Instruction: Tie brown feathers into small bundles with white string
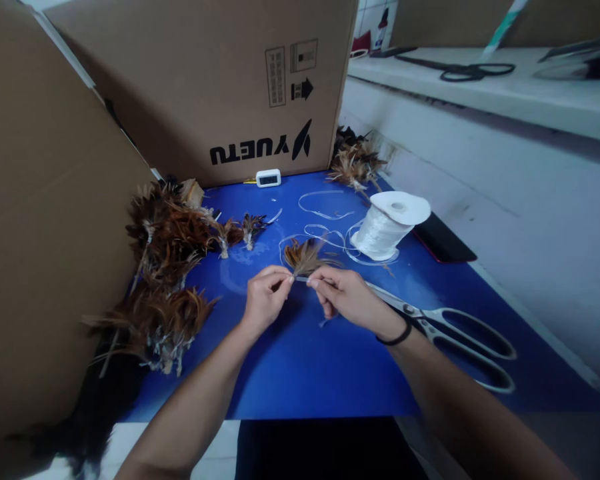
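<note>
My left hand (269,298) pinches the base of a small bunch of brown feathers (304,256), whose tips fan out away from me. Close beside it, my right hand (341,293) pinches a thin, whitish ribbon (301,279) that stretches between the two hands at the feather base. Whether the ribbon wraps round the stems is hidden by my fingers. Past my right hand stands a white spool of ribbon (386,230), with loose loops lying on the blue table. Large scissors (433,323) rest partly beneath my right wrist.
Tied feather bundles (173,233) are heaped on the left, with more feathers (355,163) at the back right. A cardboard box (180,87) closes off the rear, near a small white digital display (269,178). A dark flat device (443,237) lies behind the spool.
</note>
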Demonstrator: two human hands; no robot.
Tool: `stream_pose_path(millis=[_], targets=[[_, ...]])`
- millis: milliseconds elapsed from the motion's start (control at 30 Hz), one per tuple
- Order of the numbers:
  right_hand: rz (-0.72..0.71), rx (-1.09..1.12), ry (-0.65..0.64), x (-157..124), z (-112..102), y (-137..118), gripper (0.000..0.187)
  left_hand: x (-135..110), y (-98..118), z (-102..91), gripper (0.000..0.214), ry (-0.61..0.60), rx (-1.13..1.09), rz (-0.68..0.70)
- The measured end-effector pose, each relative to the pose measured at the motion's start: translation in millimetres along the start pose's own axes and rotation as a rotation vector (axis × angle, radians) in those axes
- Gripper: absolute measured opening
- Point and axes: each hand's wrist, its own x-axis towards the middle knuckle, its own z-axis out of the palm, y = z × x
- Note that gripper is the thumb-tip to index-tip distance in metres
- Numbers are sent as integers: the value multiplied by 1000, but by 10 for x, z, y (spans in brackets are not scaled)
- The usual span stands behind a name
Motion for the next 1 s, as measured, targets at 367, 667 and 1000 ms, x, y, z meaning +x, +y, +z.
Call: stream_pose_path(millis=[367,667,1000], targets=[[-309,-447,-196,467,-393,-469,20,-27,216,-59,9,-295,-65,59],[192,427,-289,420,-97,-82,13,17,124,-112,11,19,-131,12],[-352,-655,-88,81,-207,-550,23,-38,182,-72,15,-224,73,220]])
